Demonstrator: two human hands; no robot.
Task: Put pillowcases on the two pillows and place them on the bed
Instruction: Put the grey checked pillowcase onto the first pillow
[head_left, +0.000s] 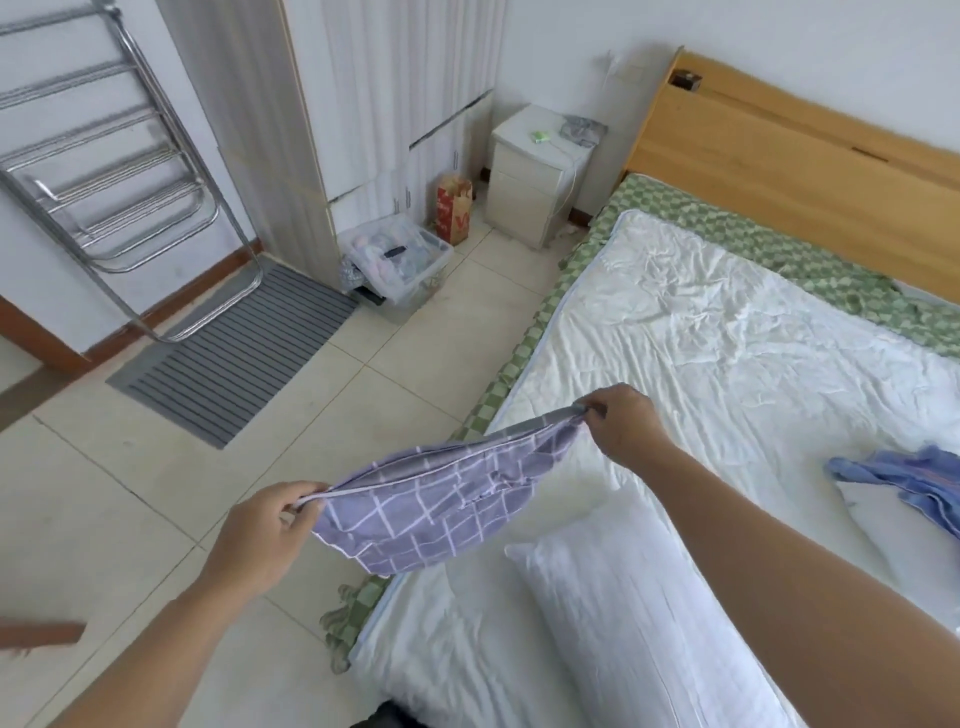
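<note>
Above the near left edge of the bed (727, 322), a purple checked pillowcase (441, 499) hangs stretched between two hands, its zippered opening held along the top. The left hand (265, 535) pinches the nearer end of the opening between curled fingers and thumb; the right hand (623, 426) grips the farther end, over the white quilt (701, 364). A bare white pillow (639, 639) lies on the bed just below and right of the pillowcase. A second pillow (898, 535) lies toward the bed's right side, with a crumpled blue pillowcase (909, 478) resting on it. Left of the bed's wooden headboard (779, 145) stands a white nightstand (535, 171).
</note>
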